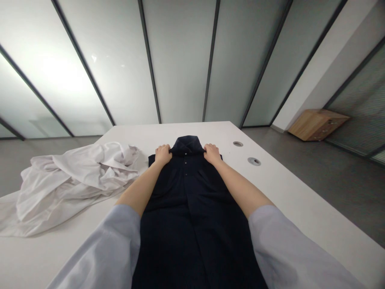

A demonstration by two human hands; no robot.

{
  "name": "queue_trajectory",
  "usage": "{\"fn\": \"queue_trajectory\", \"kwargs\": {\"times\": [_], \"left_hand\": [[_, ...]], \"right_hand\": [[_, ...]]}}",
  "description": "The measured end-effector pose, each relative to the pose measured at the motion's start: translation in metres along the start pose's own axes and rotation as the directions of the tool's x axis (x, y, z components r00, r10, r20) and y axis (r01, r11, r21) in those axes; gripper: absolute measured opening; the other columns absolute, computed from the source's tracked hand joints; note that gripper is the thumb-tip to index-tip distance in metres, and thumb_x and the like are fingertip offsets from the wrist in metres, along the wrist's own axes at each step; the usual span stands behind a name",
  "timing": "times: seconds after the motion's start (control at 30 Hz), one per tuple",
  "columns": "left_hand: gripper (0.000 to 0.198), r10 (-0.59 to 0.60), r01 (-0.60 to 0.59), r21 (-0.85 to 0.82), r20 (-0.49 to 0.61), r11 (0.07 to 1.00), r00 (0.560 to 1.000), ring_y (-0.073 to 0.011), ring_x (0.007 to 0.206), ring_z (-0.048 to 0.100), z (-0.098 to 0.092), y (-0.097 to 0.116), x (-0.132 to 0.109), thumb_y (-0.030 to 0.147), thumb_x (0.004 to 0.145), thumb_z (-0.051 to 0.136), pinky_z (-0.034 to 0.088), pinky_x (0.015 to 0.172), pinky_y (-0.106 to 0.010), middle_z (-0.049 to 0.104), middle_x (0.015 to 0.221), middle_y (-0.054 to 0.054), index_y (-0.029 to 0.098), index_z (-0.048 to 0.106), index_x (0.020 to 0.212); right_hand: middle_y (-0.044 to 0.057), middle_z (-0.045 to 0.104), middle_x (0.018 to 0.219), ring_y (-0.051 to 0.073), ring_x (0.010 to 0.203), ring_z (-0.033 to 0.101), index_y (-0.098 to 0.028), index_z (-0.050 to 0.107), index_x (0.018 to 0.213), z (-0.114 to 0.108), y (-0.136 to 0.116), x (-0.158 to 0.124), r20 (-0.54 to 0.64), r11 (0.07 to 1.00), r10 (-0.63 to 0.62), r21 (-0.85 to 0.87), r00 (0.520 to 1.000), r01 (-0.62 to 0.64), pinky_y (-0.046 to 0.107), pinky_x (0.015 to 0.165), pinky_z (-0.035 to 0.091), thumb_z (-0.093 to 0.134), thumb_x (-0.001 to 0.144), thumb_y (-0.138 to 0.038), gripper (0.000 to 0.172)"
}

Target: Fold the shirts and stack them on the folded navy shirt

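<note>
A dark navy button-up shirt lies flat and lengthwise on the white table, its collar at the far end. My left hand is closed on the shirt's left shoulder beside the collar. At the right shoulder, my right hand grips the fabric the same way. Both forearms stretch out over the shirt, with light blue sleeves pushed up near the elbows.
A crumpled white garment is heaped on the table's left side. Two round cable grommets sit in the tabletop to the right of the shirt. A wooden cabinet stands on the floor at far right. Frosted glass panels lie beyond the table.
</note>
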State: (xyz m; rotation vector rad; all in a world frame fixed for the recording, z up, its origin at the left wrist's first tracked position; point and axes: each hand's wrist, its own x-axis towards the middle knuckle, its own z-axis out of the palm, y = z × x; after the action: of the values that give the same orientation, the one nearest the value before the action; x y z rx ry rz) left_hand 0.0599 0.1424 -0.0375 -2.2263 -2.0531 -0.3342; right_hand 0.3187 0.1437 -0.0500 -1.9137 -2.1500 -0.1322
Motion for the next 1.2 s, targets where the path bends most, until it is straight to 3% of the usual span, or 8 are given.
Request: {"fn": "queue_trajectory", "kwargs": {"times": [0.13,0.23,0.37,0.47,0.57,0.83,1.0,1.2], "left_hand": [[0.019,0.281,-0.282,0.108,0.025,0.953,0.959,-0.0289,0.105,0.053,-0.002,-0.015,-0.02,0.021,0.075,0.054,0.04,0.089,-0.041,0.062,0.103,-0.011,0.019,0.062,0.092],[0.02,0.35,-0.356,0.101,0.074,0.929,0.934,-0.0283,0.104,0.052,-0.005,-0.02,-0.031,0.025,0.075,0.055,0.041,0.089,-0.041,0.061,0.103,-0.011,0.019,0.062,0.092],[0.04,0.218,-0.218,0.016,-0.032,0.976,0.975,-0.0281,0.118,0.047,-0.004,-0.003,-0.039,0.036,0.09,0.036,0.037,0.098,-0.043,0.056,0.126,-0.012,0.02,0.056,0.121],[0.065,0.054,-0.052,-0.014,0.139,0.999,0.989,-0.0368,0.134,0.033,0.007,0.013,-0.043,0.059,0.091,0.025,0.03,0.104,-0.055,0.037,0.149,-0.014,0.023,0.036,0.144],[0.08,-0.041,0.038,0.016,0.318,0.999,0.947,-0.0431,0.141,0.018,0.023,0.017,-0.046,0.071,0.085,0.02,0.022,0.105,-0.064,0.022,0.157,-0.014,0.025,0.027,0.149],[0.074,0.02,-0.027,0.038,0.164,0.999,0.986,-0.0366,0.142,0.019,0.024,0.026,-0.062,0.063,0.089,0.023,0.015,0.111,-0.058,0.022,0.156,-0.015,0.02,0.029,0.149],[0.08,-0.036,0.042,-0.009,0.33,0.999,0.943,-0.0419,0.141,0.018,0.025,0.052,-0.076,0.072,0.085,0.018,0.019,0.105,-0.068,0.02,0.157,-0.013,0.026,0.025,0.15],[0.084,-0.051,0.052,0.005,0.298,0.999,0.953,-0.0411,0.143,0.012,0.034,0.043,-0.052,0.074,0.083,0.019,0.013,0.106,-0.069,0.016,0.158,-0.014,0.025,0.022,0.151]], "right_hand": [[0.012,0.06,0.11,0.027,0.106,0.048,-0.019,0.064,0.094,-0.004,0.013,-0.018,-0.024,0.984,-0.169,-0.061,0.985,0.167,0.038,0.092,0.036,0.048,0.078,-0.007,0.025],[0.011,0.06,0.112,0.026,0.107,0.048,-0.019,0.065,0.094,-0.008,0.019,-0.028,0.0,0.972,-0.233,-0.032,0.973,0.233,0.037,0.094,0.035,0.047,0.081,-0.01,0.024],[0.014,0.052,0.133,0.026,0.122,0.043,-0.017,0.056,0.124,-0.007,0.007,-0.039,0.006,0.985,-0.161,0.062,0.987,0.161,0.038,0.102,0.032,0.038,0.093,-0.033,0.039],[0.015,0.031,0.152,0.034,0.137,0.026,-0.019,0.034,0.146,0.004,-0.01,-0.049,0.198,0.995,-0.067,0.088,0.978,0.05,0.049,0.109,0.022,0.028,0.093,-0.059,0.067],[0.015,0.017,0.157,0.039,0.142,0.014,-0.022,0.024,0.151,0.016,-0.022,-0.057,0.367,0.997,0.021,0.064,0.93,-0.048,0.058,0.11,0.01,0.02,0.087,-0.074,0.083],[0.011,0.008,0.16,0.037,0.144,0.006,-0.026,0.018,0.152,0.021,-0.015,-0.045,0.399,0.998,0.021,0.051,0.917,-0.045,0.057,0.112,0.004,0.016,0.086,-0.075,0.082],[0.013,0.013,0.159,0.036,0.143,0.011,-0.023,0.022,0.152,0.017,-0.013,-0.033,0.361,0.999,0.03,0.029,0.932,-0.044,0.054,0.112,0.006,0.02,0.089,-0.07,0.078],[0.015,0.016,0.157,0.037,0.143,0.011,-0.018,0.024,0.151,0.008,-0.032,-0.049,0.284,0.999,-0.025,0.036,0.958,0.016,0.053,0.113,0.006,0.024,0.09,-0.067,0.079]]}}
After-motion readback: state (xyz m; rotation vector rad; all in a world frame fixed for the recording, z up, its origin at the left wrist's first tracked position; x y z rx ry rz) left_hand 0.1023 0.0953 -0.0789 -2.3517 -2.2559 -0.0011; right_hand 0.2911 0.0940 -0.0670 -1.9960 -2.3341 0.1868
